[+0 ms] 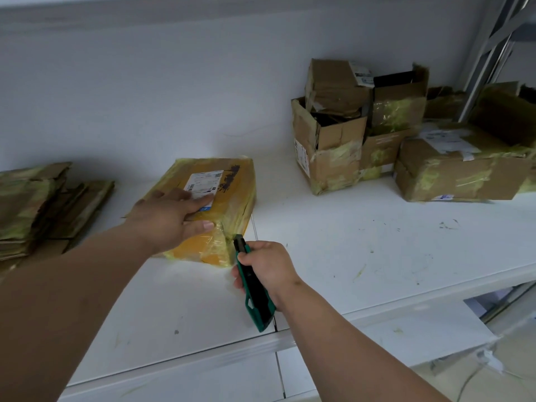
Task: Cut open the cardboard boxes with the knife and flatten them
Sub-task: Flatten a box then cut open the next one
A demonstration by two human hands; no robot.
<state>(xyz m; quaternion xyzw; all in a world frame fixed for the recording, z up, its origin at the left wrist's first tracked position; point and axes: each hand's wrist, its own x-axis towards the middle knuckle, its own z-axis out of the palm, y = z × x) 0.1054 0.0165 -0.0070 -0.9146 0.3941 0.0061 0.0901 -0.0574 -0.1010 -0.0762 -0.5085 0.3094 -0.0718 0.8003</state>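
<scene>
A flat cardboard box (229, 195) wrapped in yellowish tape, with a white shipping label on top, lies on the white shelf (362, 250). My left hand (168, 219) rests on its top, fingers straight across the label and thumb lying along the near side. My right hand (265, 264) grips a green and black utility knife (253, 285), whose tip sits at the box's near right corner.
A pile of flattened cardboard (43, 207) lies at the left of the shelf. Several torn, taped boxes (377, 126) are heaped at the back right against the white wall. A metal rack upright (490, 53) rises at the far right.
</scene>
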